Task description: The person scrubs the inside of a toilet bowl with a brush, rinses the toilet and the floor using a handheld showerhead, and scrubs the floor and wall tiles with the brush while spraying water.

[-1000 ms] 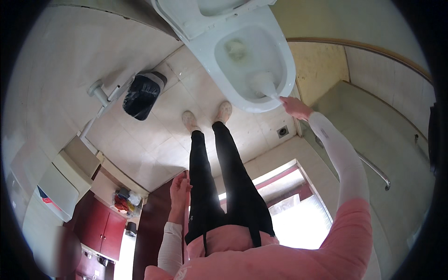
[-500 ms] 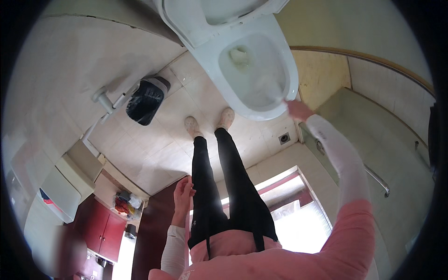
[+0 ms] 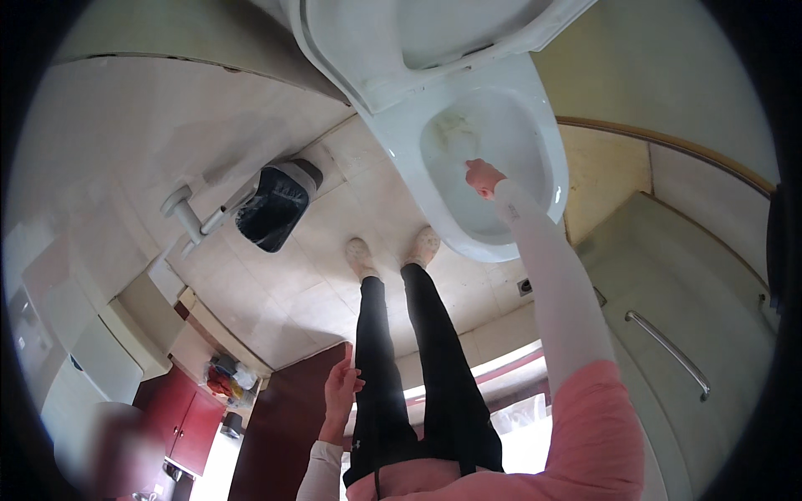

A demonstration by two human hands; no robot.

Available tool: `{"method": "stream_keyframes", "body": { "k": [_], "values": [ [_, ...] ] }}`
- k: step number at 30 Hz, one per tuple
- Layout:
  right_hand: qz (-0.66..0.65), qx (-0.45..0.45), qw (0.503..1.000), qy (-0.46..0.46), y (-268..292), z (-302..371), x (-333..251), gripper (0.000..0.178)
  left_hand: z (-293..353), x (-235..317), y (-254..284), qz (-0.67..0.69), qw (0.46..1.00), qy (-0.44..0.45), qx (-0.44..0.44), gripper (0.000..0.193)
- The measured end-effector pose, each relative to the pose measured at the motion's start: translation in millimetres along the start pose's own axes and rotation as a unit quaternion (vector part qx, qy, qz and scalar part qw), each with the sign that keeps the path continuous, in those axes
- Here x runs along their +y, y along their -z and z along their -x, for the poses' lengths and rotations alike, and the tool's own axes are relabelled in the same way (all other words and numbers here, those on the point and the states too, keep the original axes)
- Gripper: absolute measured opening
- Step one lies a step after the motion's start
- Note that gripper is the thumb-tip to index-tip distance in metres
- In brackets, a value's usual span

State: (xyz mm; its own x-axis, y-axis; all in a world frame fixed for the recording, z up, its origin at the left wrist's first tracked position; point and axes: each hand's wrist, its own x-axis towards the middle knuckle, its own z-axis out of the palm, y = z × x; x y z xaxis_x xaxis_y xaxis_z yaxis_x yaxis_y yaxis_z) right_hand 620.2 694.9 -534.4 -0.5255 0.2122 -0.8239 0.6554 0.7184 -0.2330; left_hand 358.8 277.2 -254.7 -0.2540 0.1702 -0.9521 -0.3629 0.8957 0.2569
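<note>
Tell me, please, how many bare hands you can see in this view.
2: the right hand appears over the toilet bowl, and the left hand is beside the left trouser leg. Neither is hidden.

In view are one toilet (image 3: 403,154), one bin (image 3: 307,173), two shoes (image 3: 361,257), one drain (image 3: 525,287) and one long handle (image 3: 668,352).

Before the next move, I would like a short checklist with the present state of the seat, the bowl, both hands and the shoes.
1. Seat raised off the bowl: ok.
2. Bowl without marks: not ok, a brownish patch shows inside.
3. Right hand over the bowl: ok.
4. Right hand's grip on something: cannot tell, the fingers look curled.
5. Left hand away from the bowl: ok.
6. Both shoes on the floor: ok.
</note>
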Motion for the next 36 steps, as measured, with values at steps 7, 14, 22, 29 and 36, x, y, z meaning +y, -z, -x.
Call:
{"method": "stream_keyframes", "body": {
  "k": [7, 14, 22, 29, 36],
  "values": [
    [-0.573, 0.108, 0.779, -0.232, 27, -2, -11, 0.022, -8, -11, -1, 0.006, 1.000, 0.002, 0.007, 0.033],
    [-0.688, 0.067, 0.699, -0.183, 14, 73, -41, 0.040, 8, 7, -3, -0.015, 0.999, -0.035, 0.001, 0.030],
    [-0.681, 0.042, 0.725, -0.094, 27, 187, -81, 0.026, 30, 43, -28, -0.002, 0.998, -0.050, -0.042, 0.034],
    [-0.707, 0.186, 0.672, -0.120, 113, 165, 0, 0.021, 48, 118, -75, -0.070, 0.983, -0.146, -0.090, 0.031],
    [-0.759, 0.194, 0.575, -0.236, -133, 200, -21, 0.029, 93, 290, -141, -0.096, 0.889, -0.421, -0.150, 0.029]
  ]
}}
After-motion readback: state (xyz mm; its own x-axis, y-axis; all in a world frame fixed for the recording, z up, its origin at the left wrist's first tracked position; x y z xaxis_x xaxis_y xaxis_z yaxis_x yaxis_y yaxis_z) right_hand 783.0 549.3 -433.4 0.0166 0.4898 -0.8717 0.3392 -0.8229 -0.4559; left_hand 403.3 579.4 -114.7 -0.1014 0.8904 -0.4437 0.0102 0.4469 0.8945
